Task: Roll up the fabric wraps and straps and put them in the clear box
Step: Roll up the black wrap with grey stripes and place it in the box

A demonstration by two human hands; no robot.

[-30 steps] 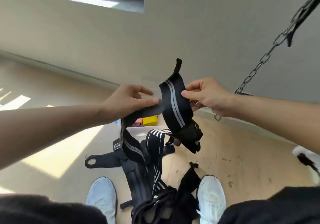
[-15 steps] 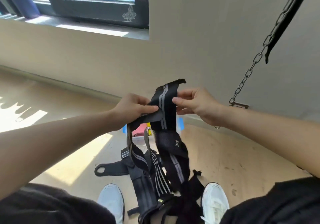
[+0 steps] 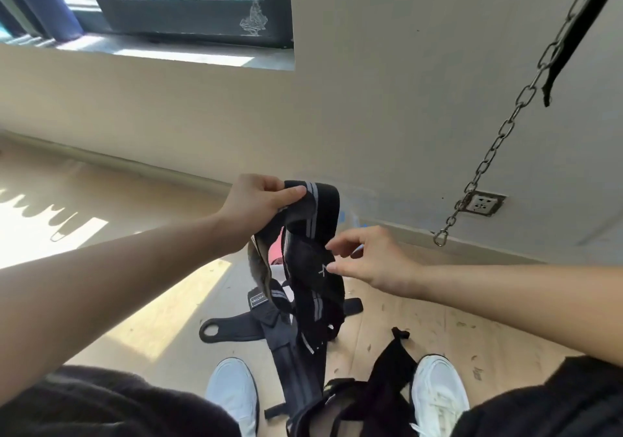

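While I scan from the left, I count two hands, two white shoes and one wrap held up in the air. My left hand [image 3: 259, 202] is pinched shut on the top fold of the black wrap with grey stripes [image 3: 312, 234], thumb on the near face, fingers curled behind. From there the wrap hangs down in a loose loop between both hands, its lower end dropping toward the pile of dark straps on the floor [image 3: 286, 332] — I cannot count those straps one by one, since they overlap.

My right hand [image 3: 365, 259] sits just beside the wrap's padded middle, fingers spread apart and holding nothing; the fingertips [image 3: 332, 268] look to be touching the fabric or very nearly so, I cannot tell which.

Below, the left shoe [image 3: 232, 392] and right shoe [image 3: 438, 392] flank the strap pile, and another black piece [image 3: 391, 369] lies against the right one. Bare wooden floor [image 3: 488, 332] lies open on the right, and more on the left in a patch of sun.

One chain [image 3: 499, 139] hangs slantwise at the far right, well apart from my hands. The clear box [image 3: 350, 215] is hard to make out — only a faint pale edge shows behind the wrap, near the wall.
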